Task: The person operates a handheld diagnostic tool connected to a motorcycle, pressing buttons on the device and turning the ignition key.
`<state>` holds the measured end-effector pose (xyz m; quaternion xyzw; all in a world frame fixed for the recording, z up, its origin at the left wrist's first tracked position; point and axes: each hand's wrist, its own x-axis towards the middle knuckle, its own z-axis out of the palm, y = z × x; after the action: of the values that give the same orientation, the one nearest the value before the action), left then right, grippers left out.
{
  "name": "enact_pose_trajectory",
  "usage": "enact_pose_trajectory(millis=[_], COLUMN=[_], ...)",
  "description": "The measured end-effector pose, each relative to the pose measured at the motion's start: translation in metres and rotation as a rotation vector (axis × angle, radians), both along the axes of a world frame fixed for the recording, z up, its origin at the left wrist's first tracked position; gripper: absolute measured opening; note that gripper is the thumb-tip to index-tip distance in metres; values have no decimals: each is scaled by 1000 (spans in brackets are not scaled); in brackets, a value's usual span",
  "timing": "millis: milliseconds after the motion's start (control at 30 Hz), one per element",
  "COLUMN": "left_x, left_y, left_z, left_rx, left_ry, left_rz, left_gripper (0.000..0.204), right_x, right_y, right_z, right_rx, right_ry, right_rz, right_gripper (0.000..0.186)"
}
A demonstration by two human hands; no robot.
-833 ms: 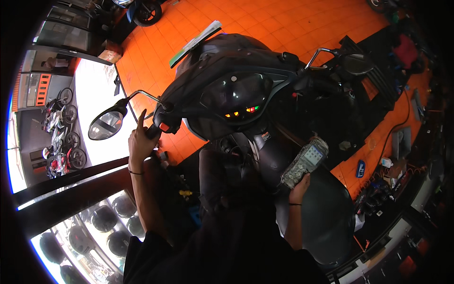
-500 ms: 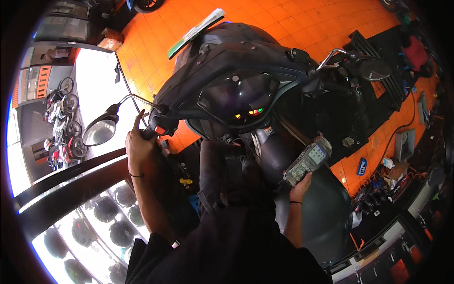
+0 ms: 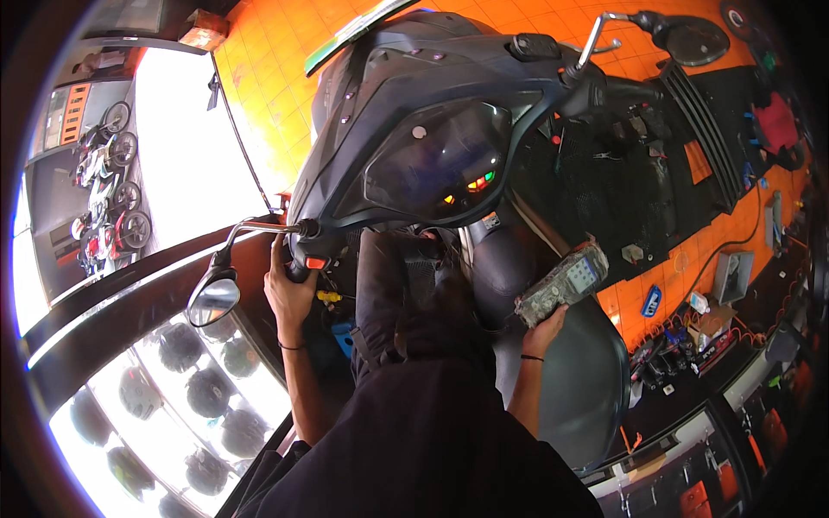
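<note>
My left hand point(image 3: 287, 296) is wrapped round the left handlebar grip of a dark scooter, with a finger stretched up beside the mirror stalk. Close to its thumb sits a red switch point(image 3: 315, 262). In my right hand point(image 3: 545, 331) is a worn handheld device point(image 3: 566, 281) with a small lit screen and a scuffed, wrapped-looking casing. I hold it over the scooter's black seat point(image 3: 566, 388). Ahead of both hands, the dark instrument panel point(image 3: 436, 160) shows yellow, red and green lights.
The left mirror point(image 3: 213, 300) and right mirror point(image 3: 698, 41) stick out on stalks. Beyond the seat are a black mat point(image 3: 596, 207) with small tools, a grey metal tray point(image 3: 732, 276) and a blue object point(image 3: 652, 301) on orange tiles. Several helmets point(image 3: 207, 393) fill a lit case at left.
The handlebar has turned: its left end, with my left hand, came nearer and rightward, while the right mirror swung away. My right hand still holds the device, slightly lower left.
</note>
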<state>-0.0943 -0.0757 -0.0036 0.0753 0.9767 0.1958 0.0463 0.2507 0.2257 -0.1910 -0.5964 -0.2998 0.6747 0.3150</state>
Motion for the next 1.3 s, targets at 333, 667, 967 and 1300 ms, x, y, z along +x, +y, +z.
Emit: enact_pose_trajectory(millis=[333,667,967,1300], left_x=[-2,-7,-18,-24], left_y=[3,4,4,3], left_z=[3,0,-4,-7], left_rx=[-38,-71,78,62], left_ry=[45,52,-124,-120], left_rz=[-49,-61,7,-37], left_gripper=[85,80,72,74], right_x=[1,9,61,106], right_y=[-3,-4,-59,-101], right_z=[-6,-9,8,13], right_rx=[97,188,300,230], right_ry=[-83,-87,-428,-1390], right_rz=[21,-48,-319,-220], right_gripper=[59,63,54,71])
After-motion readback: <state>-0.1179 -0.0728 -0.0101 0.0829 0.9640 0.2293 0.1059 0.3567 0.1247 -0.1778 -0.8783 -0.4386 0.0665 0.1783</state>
